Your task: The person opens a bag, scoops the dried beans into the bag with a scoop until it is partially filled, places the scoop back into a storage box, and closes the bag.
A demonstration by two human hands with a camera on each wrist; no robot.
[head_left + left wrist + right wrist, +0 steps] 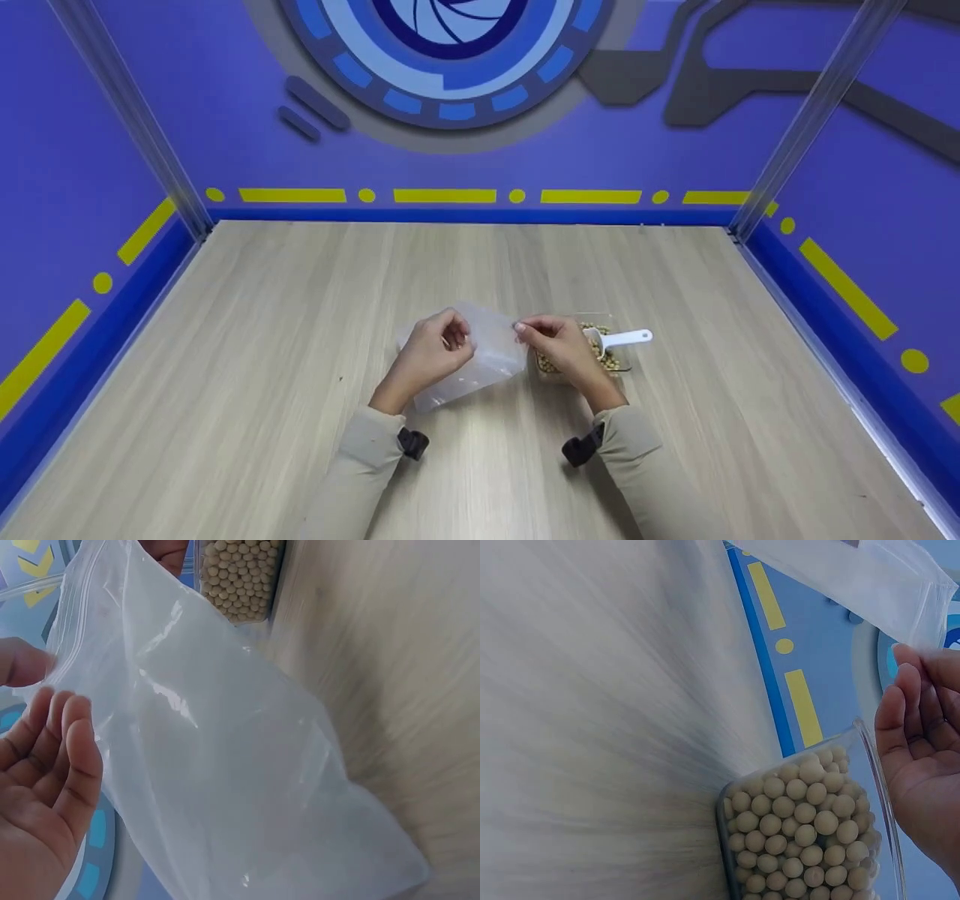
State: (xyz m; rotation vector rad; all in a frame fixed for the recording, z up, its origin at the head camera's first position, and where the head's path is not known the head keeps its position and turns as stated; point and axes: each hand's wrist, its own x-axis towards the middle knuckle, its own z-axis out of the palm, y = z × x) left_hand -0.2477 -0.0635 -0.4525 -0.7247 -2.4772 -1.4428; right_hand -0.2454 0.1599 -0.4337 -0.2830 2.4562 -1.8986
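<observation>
A clear, frosty zip-top plastic bag (pixel 491 341) hangs between my two hands, its body tilted and looking flat. My left hand (pixel 435 349) pinches the bag's zip edge between thumb and fingers; the left wrist view shows the bag (pixel 225 742) draping away from it. At the opposite corner, my right hand (pixel 562 345) pinches the same edge with its fingertips. Below the right hand stands a clear plastic container (pixel 881 802) of round, pale beans (pixel 795 832). A white scoop (pixel 630 338) lies in the beans, its handle sticking out to the right.
The light wood tabletop (pixel 247 360) spreads around the hands. Blue printed panels (pixel 450 169) wall in the back and both sides, with metal posts (pixel 817 120) at the far corners. Each wrist wears a black camera (pixel 581 448).
</observation>
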